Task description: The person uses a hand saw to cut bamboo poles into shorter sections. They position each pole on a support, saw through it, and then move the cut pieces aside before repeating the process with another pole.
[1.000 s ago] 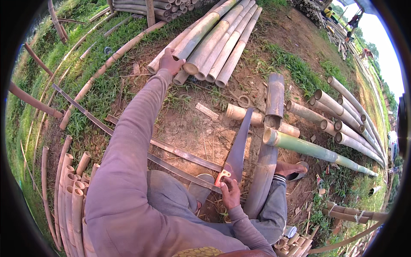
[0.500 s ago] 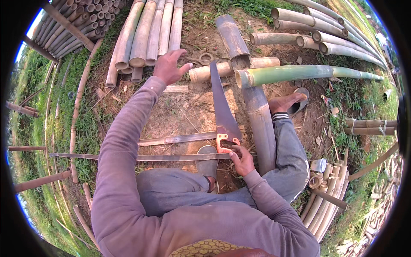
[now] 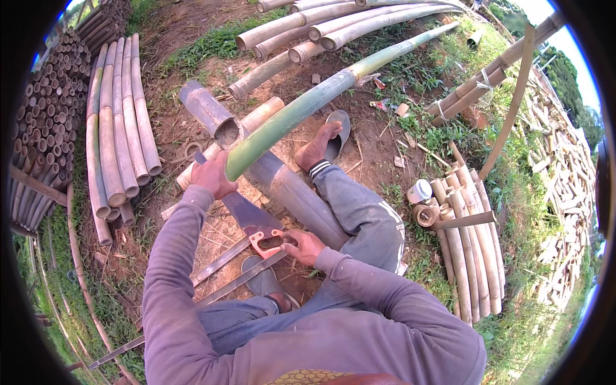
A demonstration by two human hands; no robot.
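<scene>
A long green bamboo pole (image 3: 289, 119) lies across a thick grey bamboo (image 3: 292, 192) and a shorter tan bamboo piece (image 3: 263, 113). My left hand (image 3: 215, 174) is closed round its near end, covering the cut opening. Below it, the dark blade of a handsaw (image 3: 244, 210) slants down to an orange handle (image 3: 260, 242). The fingers of my right hand (image 3: 304, 248) are curled at this handle; their exact grip is partly hidden. Beneath the handle, a thin flat strip (image 3: 240, 279) runs toward the lower left, and a second strip (image 3: 221, 262) lies beside it.
Long bamboo poles (image 3: 122, 122) lie at left, before a stacked pile (image 3: 51, 96). More poles (image 3: 308, 32) stretch across the far side. At right are short bamboo pieces (image 3: 471, 244) with a white cup (image 3: 420, 190), and a tied bamboo rail (image 3: 484, 80). My sandalled foot (image 3: 321, 144) rests near the thick bamboo.
My left hand, open in the air before, has come over to the green bamboo pole and taken its end. My right hand stays at the saw handle. The view has swung right.
</scene>
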